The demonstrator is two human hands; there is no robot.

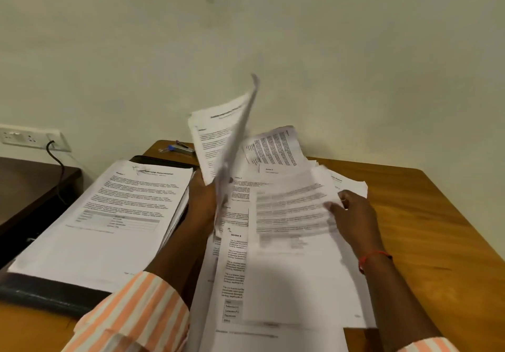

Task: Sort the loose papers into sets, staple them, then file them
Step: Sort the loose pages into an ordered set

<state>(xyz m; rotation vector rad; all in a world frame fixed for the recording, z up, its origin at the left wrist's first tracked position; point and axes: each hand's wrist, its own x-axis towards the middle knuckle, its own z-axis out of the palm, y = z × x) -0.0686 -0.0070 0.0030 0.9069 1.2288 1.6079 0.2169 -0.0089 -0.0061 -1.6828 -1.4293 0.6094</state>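
My left hand grips a raised bundle of printed sheets, held upright above the desk and blurred. My right hand pinches the right edge of a single blurred sheet lifted over a spread of loose papers in the middle of the wooden desk. To the left a neat stack of papers lies on an open black file folder. A stapler with a blue end lies at the desk's far edge, behind the raised bundle.
A darker side table stands at the left, with a black cable running up to a wall socket. A pale wall closes off the back. Bare wood shows along the desk's right side.
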